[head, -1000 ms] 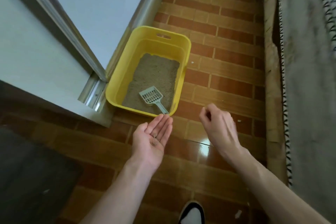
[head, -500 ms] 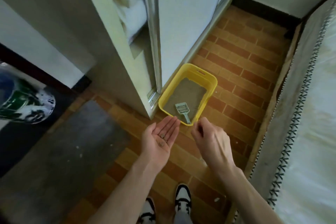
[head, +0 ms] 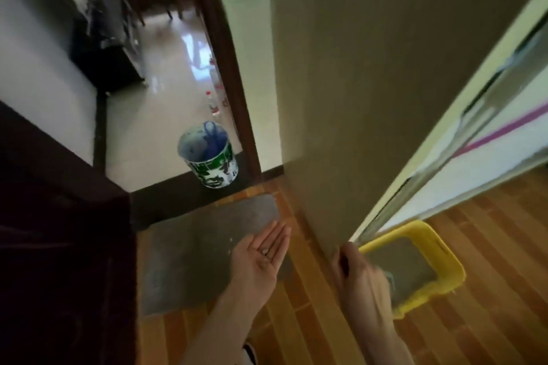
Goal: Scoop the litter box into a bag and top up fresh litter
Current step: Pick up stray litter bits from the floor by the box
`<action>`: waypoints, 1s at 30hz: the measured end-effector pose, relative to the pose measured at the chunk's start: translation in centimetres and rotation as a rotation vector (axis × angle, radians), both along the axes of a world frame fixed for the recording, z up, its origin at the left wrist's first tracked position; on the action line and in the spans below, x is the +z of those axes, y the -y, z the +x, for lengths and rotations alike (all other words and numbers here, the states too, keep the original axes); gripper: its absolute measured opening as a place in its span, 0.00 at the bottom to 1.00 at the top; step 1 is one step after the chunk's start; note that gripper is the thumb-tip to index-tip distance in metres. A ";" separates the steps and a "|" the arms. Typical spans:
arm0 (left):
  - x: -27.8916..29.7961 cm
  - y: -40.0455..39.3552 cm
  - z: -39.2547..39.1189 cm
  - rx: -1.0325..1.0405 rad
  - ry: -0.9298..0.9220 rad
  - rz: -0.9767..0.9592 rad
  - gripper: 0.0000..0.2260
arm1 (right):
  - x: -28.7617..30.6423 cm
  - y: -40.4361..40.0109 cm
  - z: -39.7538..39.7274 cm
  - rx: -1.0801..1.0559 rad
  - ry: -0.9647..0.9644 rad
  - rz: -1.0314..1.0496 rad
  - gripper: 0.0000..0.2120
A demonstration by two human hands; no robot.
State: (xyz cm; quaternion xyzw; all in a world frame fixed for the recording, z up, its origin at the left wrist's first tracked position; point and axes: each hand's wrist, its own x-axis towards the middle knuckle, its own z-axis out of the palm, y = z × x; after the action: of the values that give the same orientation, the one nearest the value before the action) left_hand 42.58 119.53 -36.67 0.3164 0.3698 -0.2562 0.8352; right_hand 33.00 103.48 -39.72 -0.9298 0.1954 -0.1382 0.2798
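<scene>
Our view has swung from the yellow litter box (head: 427, 264) toward the bin (head: 212, 154), well away past the grey mat (head: 207, 246). Our left hand (head: 261, 258) lies flat, cradling stray grains; our right hand (head: 360, 281), blurred, hovers curled over the box, seemingly empty. We judge disposal next.

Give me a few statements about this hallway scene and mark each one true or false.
1. The left hand is held palm up with a few small crumbs on it. True.
2. The litter box is blue. False: it is yellow.
3. A bucket with a blue liner stands near the doorway. True.
4. The right hand holds the scoop up in the air. False: no scoop shows in its fingers; the hand is blurred.
5. A grey mat lies on the floor below the left hand. True.
</scene>
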 end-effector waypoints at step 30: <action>5.3 -25.6 34.4 0.366 0.169 -0.135 0.22 | 8.5 -23.0 42.9 0.341 -0.010 0.110 0.13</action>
State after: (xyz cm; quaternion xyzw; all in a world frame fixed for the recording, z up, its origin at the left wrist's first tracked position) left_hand 76.99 145.09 -31.38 0.2077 0.3317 -0.0967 0.9151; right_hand 75.86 126.51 -31.24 -0.9333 0.0437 -0.0731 0.3488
